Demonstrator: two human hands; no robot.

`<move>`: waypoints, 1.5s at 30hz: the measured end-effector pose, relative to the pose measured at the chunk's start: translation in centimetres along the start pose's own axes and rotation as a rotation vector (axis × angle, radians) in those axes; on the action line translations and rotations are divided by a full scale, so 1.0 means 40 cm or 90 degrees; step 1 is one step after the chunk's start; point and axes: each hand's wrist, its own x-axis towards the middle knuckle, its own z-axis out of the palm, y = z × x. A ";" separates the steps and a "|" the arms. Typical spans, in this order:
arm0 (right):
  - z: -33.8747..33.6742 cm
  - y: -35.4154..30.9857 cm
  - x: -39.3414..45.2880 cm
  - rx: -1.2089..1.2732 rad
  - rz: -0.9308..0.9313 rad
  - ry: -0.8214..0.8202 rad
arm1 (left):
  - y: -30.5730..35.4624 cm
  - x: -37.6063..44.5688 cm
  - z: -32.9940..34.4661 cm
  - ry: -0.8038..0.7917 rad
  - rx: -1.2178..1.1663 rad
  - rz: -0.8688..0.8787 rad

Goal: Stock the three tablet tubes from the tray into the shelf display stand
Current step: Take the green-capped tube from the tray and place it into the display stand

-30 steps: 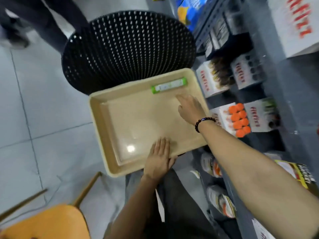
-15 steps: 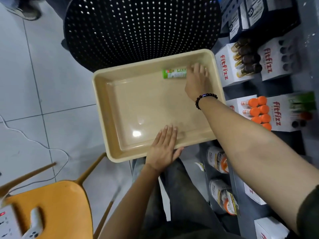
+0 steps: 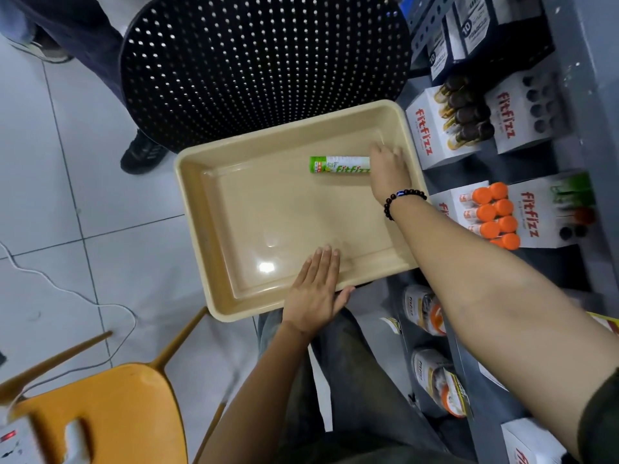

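Observation:
One green and white Fitfizz tablet tube [image 3: 338,164] lies on its side near the far right corner of the beige tray [image 3: 214,299]. My right hand [image 3: 388,174], with a dark bead bracelet on the wrist, covers the tube's right end with fingers curled around it. My left hand [image 3: 316,289] lies flat, fingers together, on the tray's near rim. To the right, a white Fitfizz display stand [image 3: 532,216] on the grey shelf holds green tubes at its far end and shows two empty holes nearer me.
Beside it stand a box of orange-capped tubes [image 3: 492,212] and, further back, a box of brown-capped tubes [image 3: 462,115]. A black perforated chair [image 3: 261,61] is behind the tray. An orange chair [image 3: 100,413] is at lower left. Another person's shoe [image 3: 142,155] is on the tiled floor.
My right hand reached across the tray to the tube's right end and closed over it. The tube and my left hand stayed where they were; the view shifted slightly.

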 end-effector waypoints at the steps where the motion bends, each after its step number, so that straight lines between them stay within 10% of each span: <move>1: -0.002 0.003 -0.001 -0.018 -0.006 -0.017 | 0.000 0.000 -0.002 -0.004 -0.004 -0.002; 9: -0.097 0.030 -0.055 0.210 -0.011 -0.081 | 0.007 0.012 -0.043 -0.120 -0.046 -0.021; 19: -0.430 0.096 -0.250 0.440 0.125 0.093 | 0.011 0.041 -0.152 -0.212 0.054 0.129; 32: -0.863 0.322 -0.665 0.294 0.277 0.306 | 0.358 0.239 -0.350 -0.033 -0.021 0.506; 45: -0.927 0.486 -0.798 0.220 0.368 0.365 | 0.608 0.308 -0.369 -0.098 0.113 0.605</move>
